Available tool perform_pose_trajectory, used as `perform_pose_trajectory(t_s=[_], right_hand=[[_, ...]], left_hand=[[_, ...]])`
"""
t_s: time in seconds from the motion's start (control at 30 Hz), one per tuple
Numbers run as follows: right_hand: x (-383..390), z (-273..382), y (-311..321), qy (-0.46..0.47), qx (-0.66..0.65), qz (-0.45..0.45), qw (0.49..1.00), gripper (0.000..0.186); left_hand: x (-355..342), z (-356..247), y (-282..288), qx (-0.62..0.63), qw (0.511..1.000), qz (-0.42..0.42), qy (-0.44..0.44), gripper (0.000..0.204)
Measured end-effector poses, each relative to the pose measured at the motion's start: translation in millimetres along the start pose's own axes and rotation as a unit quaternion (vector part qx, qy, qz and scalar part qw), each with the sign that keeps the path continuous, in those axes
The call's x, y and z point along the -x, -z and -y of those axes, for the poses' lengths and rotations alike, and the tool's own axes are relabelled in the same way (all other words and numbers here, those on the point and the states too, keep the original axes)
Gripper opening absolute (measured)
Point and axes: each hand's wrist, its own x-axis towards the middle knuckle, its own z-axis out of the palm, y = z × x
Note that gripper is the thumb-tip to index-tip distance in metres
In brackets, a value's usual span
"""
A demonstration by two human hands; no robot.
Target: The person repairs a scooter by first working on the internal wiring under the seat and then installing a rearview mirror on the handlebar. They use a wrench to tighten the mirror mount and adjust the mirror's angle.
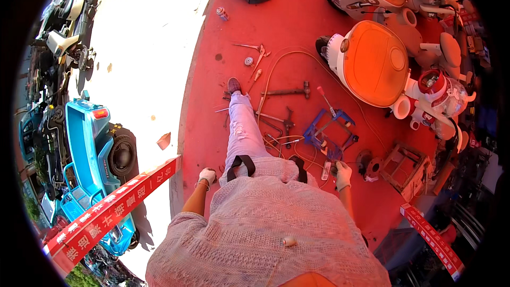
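Observation:
My left hand, in a pale glove, hangs beside my hip with its fingers curled and nothing showing in them. On the other side, my right hand, also gloved, has its fingers bent round something small and dark that I cannot make out. Close to it is a small pale, flat object; whether it touches the hand is unclear. Beyond the right hand stands a blue metal frame with a red-handled bar. A long-handled hammer and a smaller hammer lie ahead on the red floor.
Loops of hose cross the floor near my shoe. Pliers and a spray can are farther off. Orange-seated scooters and a rusty box frame stand right; red tape and a blue cargo tricycle are left.

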Motion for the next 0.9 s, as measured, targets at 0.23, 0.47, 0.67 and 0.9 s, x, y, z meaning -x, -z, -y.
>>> perform_pose_trajectory(t_s=[0.23,0.47,0.67,0.9], right_hand=[[-72,106,-260,-0.063,0.040,0.032,0.997,0.018],[-153,266,-420,0.125,0.113,0.009,0.986,0.024],[-308,416,-603,0.176,0.224,0.028,0.958,0.024],[-544,510,-901,0.294,0.343,0.144,0.880,0.026]], left_hand=[[-88,-240,180,0.191,0.980,-0.011,-0.058,0.021],[-102,-569,254,0.188,0.945,0.017,-0.266,0.025],[-143,-773,275,0.190,0.917,0.038,-0.350,0.026],[-274,-863,314,0.301,0.912,-0.068,-0.271,0.025]])
